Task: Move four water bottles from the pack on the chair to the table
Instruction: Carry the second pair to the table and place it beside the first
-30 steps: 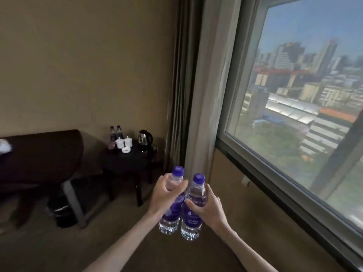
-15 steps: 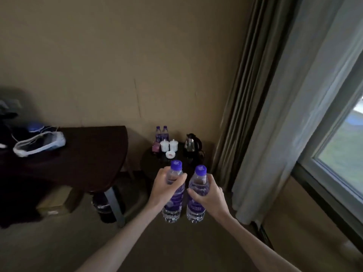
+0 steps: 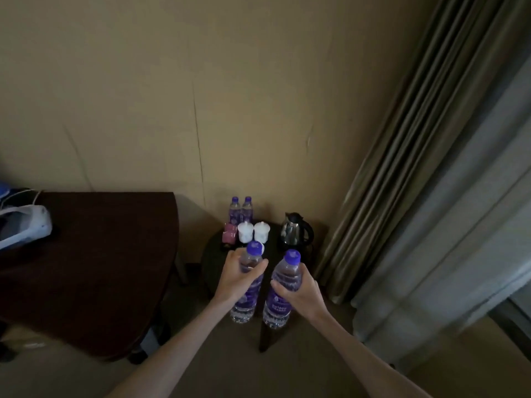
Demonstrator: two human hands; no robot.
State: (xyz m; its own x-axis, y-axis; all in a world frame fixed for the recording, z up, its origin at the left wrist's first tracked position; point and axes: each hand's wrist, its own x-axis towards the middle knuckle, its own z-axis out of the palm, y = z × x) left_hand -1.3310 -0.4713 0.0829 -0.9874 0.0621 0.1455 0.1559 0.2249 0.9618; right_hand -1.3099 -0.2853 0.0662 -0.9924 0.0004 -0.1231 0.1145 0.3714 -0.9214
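Observation:
My left hand (image 3: 239, 278) grips one clear water bottle (image 3: 245, 304) with a purple cap and label, held upright. My right hand (image 3: 301, 291) grips a second such bottle (image 3: 280, 301), also upright, right beside the first. Both hang in the air in front of a small dark round table (image 3: 212, 254) by the wall. Two more purple-capped bottles (image 3: 241, 209) stand at the back of that table. The pack and the chair are out of view.
On the small table stand two white lidded cups (image 3: 254, 231), a pink packet (image 3: 230, 236) and a steel kettle (image 3: 296, 232). A large dark desk (image 3: 94, 259) with a white bag (image 3: 24, 229) is at left. Curtains (image 3: 431, 196) hang at right.
The view has swung left away from the window and closed in on the small table. Both hands still hold their bottles, now nearer the table.

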